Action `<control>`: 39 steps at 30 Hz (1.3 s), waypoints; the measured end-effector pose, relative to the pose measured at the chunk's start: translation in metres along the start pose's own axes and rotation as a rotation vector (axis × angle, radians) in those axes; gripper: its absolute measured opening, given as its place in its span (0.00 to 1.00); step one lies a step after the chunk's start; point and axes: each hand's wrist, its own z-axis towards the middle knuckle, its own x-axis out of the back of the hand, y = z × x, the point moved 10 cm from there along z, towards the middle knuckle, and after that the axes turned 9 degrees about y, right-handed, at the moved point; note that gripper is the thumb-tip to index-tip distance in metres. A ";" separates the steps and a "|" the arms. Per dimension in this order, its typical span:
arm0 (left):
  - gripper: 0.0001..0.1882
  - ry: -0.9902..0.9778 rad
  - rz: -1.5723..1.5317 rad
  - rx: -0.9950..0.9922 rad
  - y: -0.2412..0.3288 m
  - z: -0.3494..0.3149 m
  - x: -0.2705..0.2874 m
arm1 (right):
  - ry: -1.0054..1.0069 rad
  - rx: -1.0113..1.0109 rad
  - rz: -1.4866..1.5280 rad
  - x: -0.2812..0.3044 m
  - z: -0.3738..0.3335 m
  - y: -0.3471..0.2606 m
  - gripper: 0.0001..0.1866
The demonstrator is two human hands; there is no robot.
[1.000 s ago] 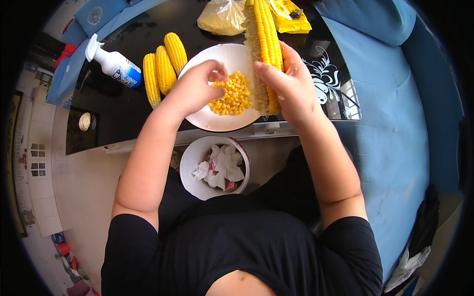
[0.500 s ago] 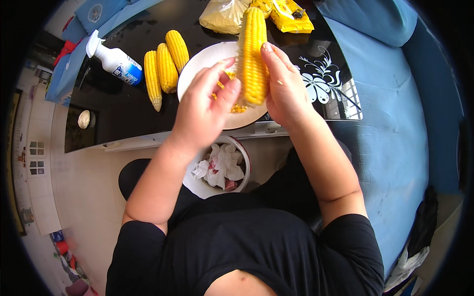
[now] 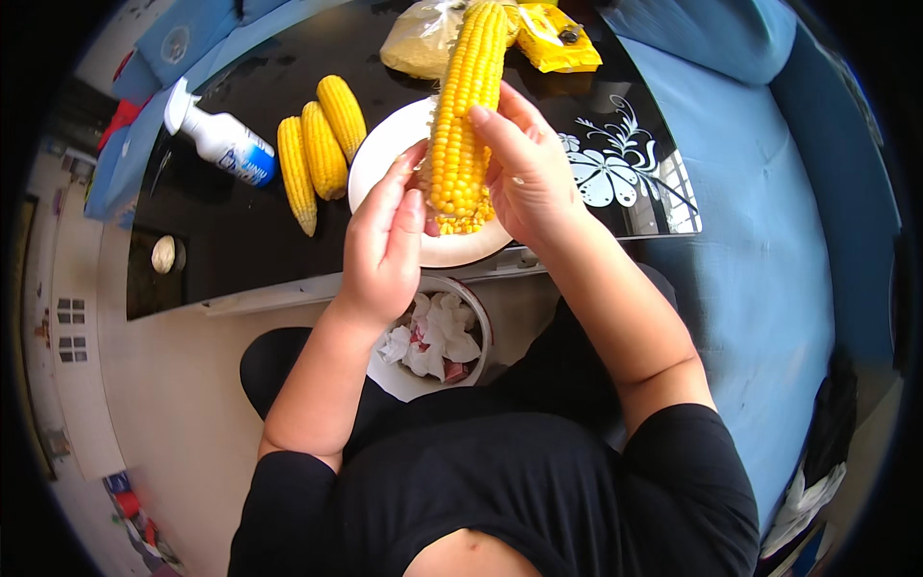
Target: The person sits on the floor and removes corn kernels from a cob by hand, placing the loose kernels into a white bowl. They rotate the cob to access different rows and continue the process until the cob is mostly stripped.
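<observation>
A yellow corn cob [image 3: 468, 115] is held up, tilted slightly, above a white plate [image 3: 378, 144]. My right hand [image 3: 529, 163] is closed around its right side, thumb pressed on the front kernels. At the lower left side of the cob, where pale stripped rows show, my left hand [image 3: 385, 236] has its fingers curled against it; its fingertips are partly hidden. Loose corn kernels [image 3: 465, 225] lie in the plate beneath the cob. Several whole ears, such as one corn ear [image 3: 324, 149], rest on the black table [image 3: 231, 274] left of the plate.
A white-and-blue spray bottle [image 3: 221, 139] lies at the table's left, with a small pale round object [image 3: 165, 254] nearer me. Behind the plate sit a clear bag [image 3: 415, 43] and a yellow package [image 3: 558, 43]. Below the table edge stands a bin [image 3: 486, 327] with crumpled tissues. A blue sofa [image 3: 740, 240] borders the right.
The corn cob and my right hand have shifted slightly left. My left hand, blurred and lower on the cob's left before, now has its fingers against the cob.
</observation>
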 end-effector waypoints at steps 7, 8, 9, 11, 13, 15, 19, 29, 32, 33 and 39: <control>0.18 -0.033 0.234 -0.172 0.011 0.013 0.008 | 0.026 -0.015 -0.060 0.012 0.009 0.005 0.17; 0.17 -0.026 0.228 -0.178 0.014 0.015 0.009 | 0.024 -0.006 -0.057 0.010 0.010 0.004 0.18; 0.16 -0.019 0.222 -0.185 0.016 0.018 0.010 | 0.022 0.004 -0.054 0.009 0.010 0.003 0.19; 0.16 -0.054 0.219 -0.131 0.009 0.021 0.010 | 0.031 0.021 -0.060 0.008 0.011 0.002 0.22; 0.16 -0.070 0.166 -0.090 0.003 0.023 0.011 | 0.048 0.015 -0.060 0.007 0.011 0.002 0.25; 0.17 -0.065 0.063 -0.064 -0.001 0.023 0.012 | 0.075 -0.012 -0.053 0.008 0.010 0.002 0.27; 0.17 -0.056 -0.007 -0.076 0.001 0.024 0.012 | 0.023 -0.031 -0.055 0.006 0.011 0.003 0.26; 0.17 -0.172 -0.023 0.024 -0.012 0.022 -0.002 | 0.114 0.007 -0.066 0.011 0.008 0.006 0.22; 0.13 -0.091 0.065 -0.073 -0.008 0.021 -0.003 | 0.206 0.019 -0.136 0.020 0.006 0.011 0.18; 0.13 -0.094 0.095 -0.091 -0.008 0.021 -0.004 | 0.221 0.013 -0.137 0.023 0.006 0.012 0.17; 0.14 -0.099 0.080 -0.091 -0.015 0.023 -0.006 | 0.265 0.011 -0.150 0.031 0.009 0.012 0.17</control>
